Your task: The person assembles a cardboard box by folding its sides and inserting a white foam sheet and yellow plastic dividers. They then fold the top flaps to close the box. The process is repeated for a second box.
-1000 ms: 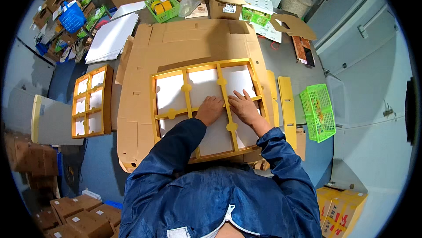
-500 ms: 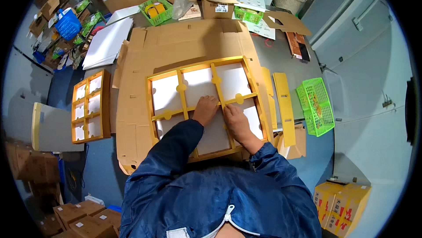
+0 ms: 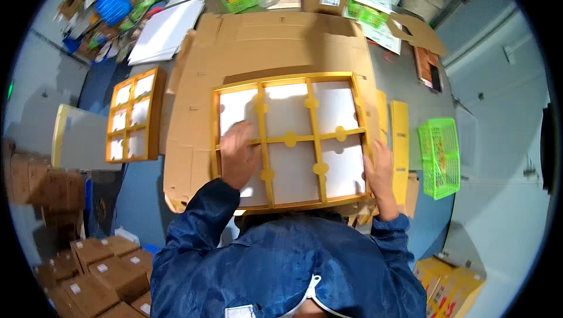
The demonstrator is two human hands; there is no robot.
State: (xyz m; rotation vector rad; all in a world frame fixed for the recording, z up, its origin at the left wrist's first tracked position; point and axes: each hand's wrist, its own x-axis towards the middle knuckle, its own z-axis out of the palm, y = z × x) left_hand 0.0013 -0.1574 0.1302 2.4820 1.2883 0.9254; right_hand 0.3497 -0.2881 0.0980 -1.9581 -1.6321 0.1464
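Observation:
A shallow yellow-gold box (image 3: 290, 202) with white-bottomed compartments lies on a flat cardboard sheet. Yellow slotted dividers (image 3: 289, 139) with round tabs cross inside it. My left hand (image 3: 239, 155), slightly blurred, is over the box's left part by the cross divider, thumb apart from the fingers, nothing seen in it. At the right wall of the box is my right hand (image 3: 380, 171), fingers stretched up along the outer side; whether it presses the wall I cannot tell.
The cardboard sheet (image 3: 258, 42) covers much of the grey table. A similar divided box (image 3: 155, 115) stands at the left. Yellow strips (image 3: 400, 142) and a green basket (image 3: 438, 159) are on the right. White sheets (image 3: 167, 30) are stacked far left.
My hands have parted from the middle divider: the left moved to the box's left part, the right to its right wall. The whole view has shifted slightly.

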